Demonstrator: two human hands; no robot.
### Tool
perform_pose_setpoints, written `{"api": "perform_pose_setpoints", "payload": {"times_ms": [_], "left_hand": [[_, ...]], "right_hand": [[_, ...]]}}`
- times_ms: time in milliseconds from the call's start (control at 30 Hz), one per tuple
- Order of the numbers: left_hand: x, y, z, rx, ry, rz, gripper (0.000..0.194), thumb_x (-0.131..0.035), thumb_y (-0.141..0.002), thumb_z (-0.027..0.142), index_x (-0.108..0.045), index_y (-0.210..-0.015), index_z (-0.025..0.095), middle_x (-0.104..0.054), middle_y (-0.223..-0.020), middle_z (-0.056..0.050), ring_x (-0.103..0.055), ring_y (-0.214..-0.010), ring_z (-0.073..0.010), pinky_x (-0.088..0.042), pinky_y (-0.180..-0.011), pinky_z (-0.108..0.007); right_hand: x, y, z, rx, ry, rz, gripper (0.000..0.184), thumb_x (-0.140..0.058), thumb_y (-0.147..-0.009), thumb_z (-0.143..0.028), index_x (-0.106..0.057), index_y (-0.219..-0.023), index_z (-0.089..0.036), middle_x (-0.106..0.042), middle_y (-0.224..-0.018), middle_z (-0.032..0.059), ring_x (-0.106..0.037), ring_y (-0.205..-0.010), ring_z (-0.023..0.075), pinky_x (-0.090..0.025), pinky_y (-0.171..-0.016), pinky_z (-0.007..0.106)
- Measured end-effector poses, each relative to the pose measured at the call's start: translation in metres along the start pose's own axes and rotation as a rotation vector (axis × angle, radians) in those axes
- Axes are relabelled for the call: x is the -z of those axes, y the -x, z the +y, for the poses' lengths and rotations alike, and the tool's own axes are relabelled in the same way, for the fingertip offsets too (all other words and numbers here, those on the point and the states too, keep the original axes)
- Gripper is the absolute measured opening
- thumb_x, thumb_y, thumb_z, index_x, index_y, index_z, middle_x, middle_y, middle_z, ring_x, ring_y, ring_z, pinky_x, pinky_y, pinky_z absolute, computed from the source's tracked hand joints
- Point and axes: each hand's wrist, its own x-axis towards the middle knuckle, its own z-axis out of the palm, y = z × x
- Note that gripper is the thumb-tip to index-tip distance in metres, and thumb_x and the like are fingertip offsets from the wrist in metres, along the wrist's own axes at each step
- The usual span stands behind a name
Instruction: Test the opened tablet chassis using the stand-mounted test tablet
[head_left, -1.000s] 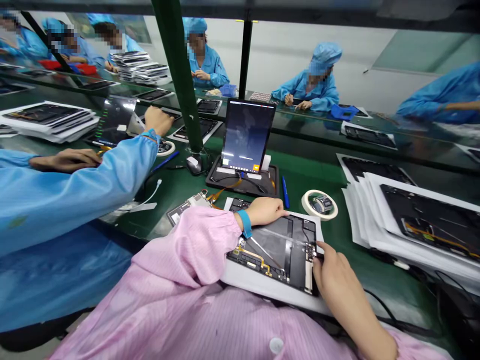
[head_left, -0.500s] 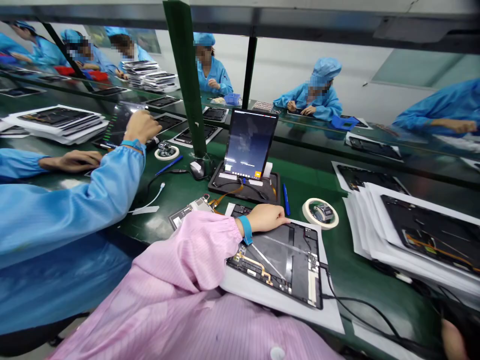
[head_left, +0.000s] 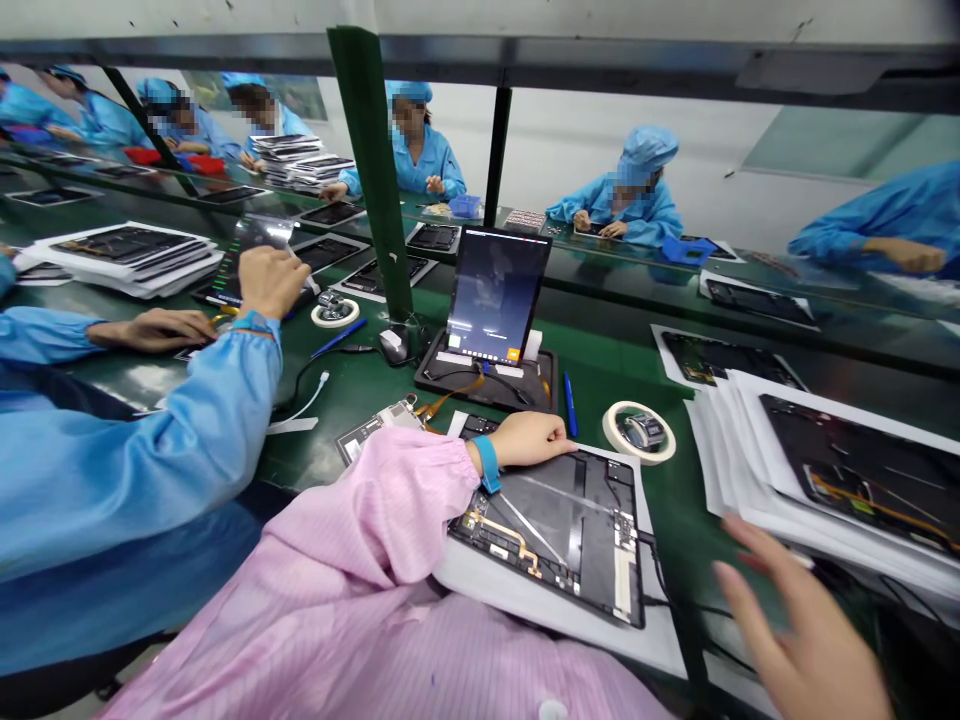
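Note:
An opened tablet housing [head_left: 551,520], dark inside with an orange flex cable and a pale strip, lies on white paper [head_left: 487,578] in front of me. My left hand [head_left: 525,438], in a pink sleeve with a blue wristband, is closed at its far edge, fingers bent over that edge; their tips are partly hidden. Black cables [head_left: 660,575] meet the housing's right side. My right hand [head_left: 806,625] is open at the lower right, thumb and fingers apart, slightly blurred, above the bench and near the paper stack. It holds nothing.
Behind the housing a lit tablet screen [head_left: 499,295] stands on a black stand [head_left: 551,385]. Around it are a tape roll [head_left: 613,432], blue pen [head_left: 571,405] and circuit board [head_left: 375,428]. Paper-layered tablet parts [head_left: 862,470] stand right. A co-worker's blue sleeve [head_left: 187,420] reaches in from the left.
My right hand has come in from the lower right edge, moving left and up with fingers spread. My left hand stays at the housing's far edge. The view has tilted slightly.

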Motion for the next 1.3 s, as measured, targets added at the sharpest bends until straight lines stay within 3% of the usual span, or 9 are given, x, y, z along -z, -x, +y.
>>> {"api": "perform_pose_setpoints", "payload": {"times_ms": [200,300,367,433,533,633,800,1100,1300], "left_hand": [[0.005,0.006,0.004,-0.024,0.094,0.030,0.027,-0.056,-0.085,0.045,-0.064,-0.084,0.020,-0.069,-0.084,0.000,-0.062,-0.078,-0.0148,-0.046,-0.068,-0.024],[0.023,0.012,0.004,-0.048,0.095,0.356,0.027,-0.056,-0.085,0.039,-0.060,-0.104,0.020,-0.067,-0.108,-0.006,-0.058,-0.106,-0.0189,-0.044,-0.094,-0.030],[0.040,0.014,-0.002,0.086,0.058,0.642,0.041,-0.053,-0.086,0.037,-0.050,-0.123,0.018,-0.054,-0.132,-0.011,-0.041,-0.130,-0.0232,-0.033,-0.109,-0.036],[0.056,0.012,-0.013,0.312,0.049,0.765,0.053,-0.051,-0.086,0.034,-0.038,-0.133,0.012,-0.041,-0.143,-0.017,-0.023,-0.141,-0.0279,-0.025,-0.114,-0.042],[0.069,0.004,-0.033,0.568,0.082,0.692,0.062,-0.051,-0.083,0.028,-0.030,-0.136,0.006,-0.033,-0.147,-0.022,-0.012,-0.144,-0.0339,-0.023,-0.114,-0.047],[0.070,-0.004,-0.046,0.635,0.101,0.622,0.062,-0.050,-0.081,0.026,-0.029,-0.136,0.005,-0.032,-0.148,-0.024,-0.011,-0.144,-0.0342,-0.023,-0.114,-0.047],[0.064,-0.005,-0.049,0.605,0.108,0.633,0.060,-0.048,-0.082,0.028,-0.029,-0.135,0.009,-0.032,-0.148,-0.023,-0.016,-0.144,-0.0305,-0.024,-0.114,-0.047],[0.063,0.003,-0.036,0.484,0.031,0.670,0.064,-0.047,-0.081,0.021,-0.027,-0.137,-0.001,-0.031,-0.148,-0.024,-0.017,-0.143,-0.0292,-0.025,-0.115,-0.042],[0.069,-0.005,-0.039,0.466,-0.051,0.726,0.067,-0.048,-0.079,0.018,-0.026,-0.141,0.003,-0.030,-0.151,-0.018,-0.018,-0.143,-0.0272,-0.024,-0.116,-0.041]], "right_hand": [[-0.044,-0.030,-0.030,-0.054,-0.358,-0.383,0.051,-0.045,-0.086,-0.057,-0.044,-0.122,-0.020,-0.065,-0.079,0.0052,-0.065,-0.071,0.0228,-0.055,-0.068,0.035],[-0.051,-0.031,-0.027,-0.059,-0.381,-0.376,0.051,-0.044,-0.086,-0.058,-0.044,-0.121,-0.021,-0.065,-0.077,0.0036,-0.064,-0.071,0.0222,-0.053,-0.070,0.034],[-0.053,-0.029,-0.024,-0.068,-0.372,-0.347,0.051,-0.045,-0.085,-0.059,-0.046,-0.121,-0.022,-0.065,-0.078,0.0039,-0.065,-0.073,0.0226,-0.053,-0.070,0.034],[-0.053,-0.027,-0.022,-0.078,-0.379,-0.342,0.052,-0.045,-0.085,-0.059,-0.046,-0.122,-0.022,-0.065,-0.080,0.0041,-0.065,-0.075,0.0228,-0.053,-0.070,0.032],[-0.054,-0.026,-0.020,-0.083,-0.402,-0.345,0.053,-0.045,-0.086,-0.059,-0.046,-0.123,-0.022,-0.065,-0.078,0.0030,-0.065,-0.073,0.0218,-0.053,-0.070,0.031],[-0.055,-0.026,-0.019,-0.088,-0.414,-0.352,0.053,-0.046,-0.086,-0.060,-0.046,-0.123,-0.021,-0.064,-0.076,0.0017,-0.063,-0.070,0.0207,-0.052,-0.071,0.030],[-0.057,-0.026,-0.013,-0.100,-0.439,-0.374,0.055,-0.045,-0.087,-0.060,-0.043,-0.127,-0.022,-0.063,-0.078,0.0019,-0.062,-0.072,0.0204,-0.052,-0.072,0.030],[-0.056,-0.025,-0.012,-0.102,-0.466,-0.392,0.056,-0.046,-0.088,-0.061,-0.042,-0.128,-0.021,-0.063,-0.079,0.0030,-0.062,-0.074,0.0200,-0.051,-0.072,0.029],[-0.056,-0.025,-0.012,-0.100,-0.471,-0.395,0.057,-0.045,-0.088,-0.061,-0.042,-0.128,-0.021,-0.063,-0.078,0.0022,-0.061,-0.073,0.0186,-0.050,-0.073,0.027]]}}
